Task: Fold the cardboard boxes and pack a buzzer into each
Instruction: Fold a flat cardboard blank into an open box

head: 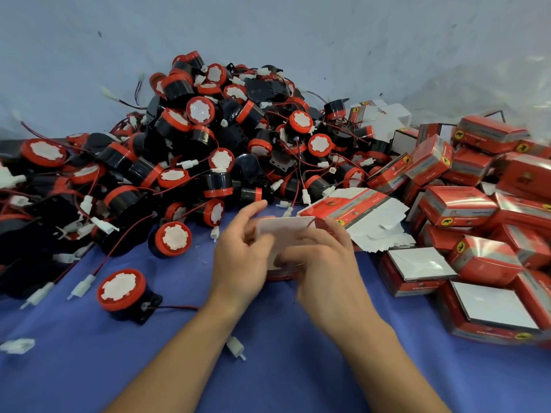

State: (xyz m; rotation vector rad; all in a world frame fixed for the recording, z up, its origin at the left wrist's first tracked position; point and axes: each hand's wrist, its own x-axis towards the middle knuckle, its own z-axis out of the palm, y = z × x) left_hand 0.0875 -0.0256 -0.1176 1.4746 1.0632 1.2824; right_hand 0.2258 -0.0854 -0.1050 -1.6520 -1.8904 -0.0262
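Small red cardboard box, white flap up, gripped from both ends just above blue cloth-covered table. Left hand curled round its left end, thumb on the flap. Right hand wrapped round the right end, fingers across the front. Motion-blurred. Just behind: heap of round black-and-red plastic buzzers. At right: flat printed box blanks and folded red boxes.

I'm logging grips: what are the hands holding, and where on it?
Both hold one box: left hand at its left end, right hand at its right end.
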